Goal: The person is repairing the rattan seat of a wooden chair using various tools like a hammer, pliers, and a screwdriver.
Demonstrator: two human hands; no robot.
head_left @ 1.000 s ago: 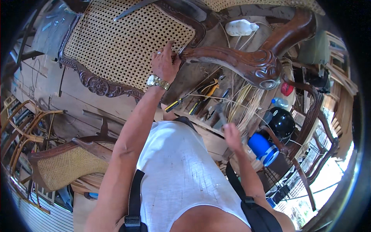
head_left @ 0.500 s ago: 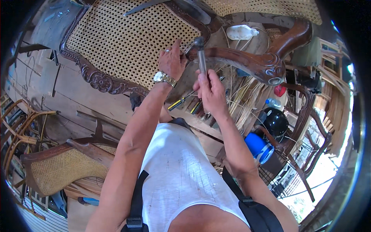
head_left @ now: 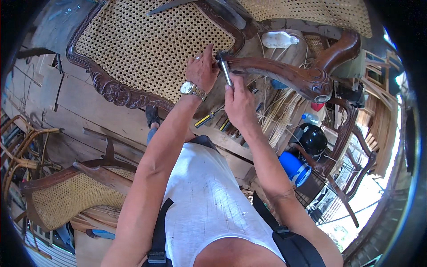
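My right hand is closed round the handle of a hammer. The hammer's dark head is down beside the fingers of my left hand, at the near end of a curved brown wooden chair leg. My left hand lies at the edge of a woven cane panel, its index finger raised and the other fingers curled. What those fingers hold is hidden behind the hammer. A carved dark wooden frame runs round the cane panel.
A white plastic bottle lies beyond the leg. A yellow-and-black-handled screwdriver and loose cane strips lie nearer me. To the right are a black helmet and a blue container. Another cane-panelled piece stands at left.
My right hand has brought the hammer's head down and left, against the spot by my left fingers. A thin metal piece seen earlier there is now covered. My left hand has barely moved.
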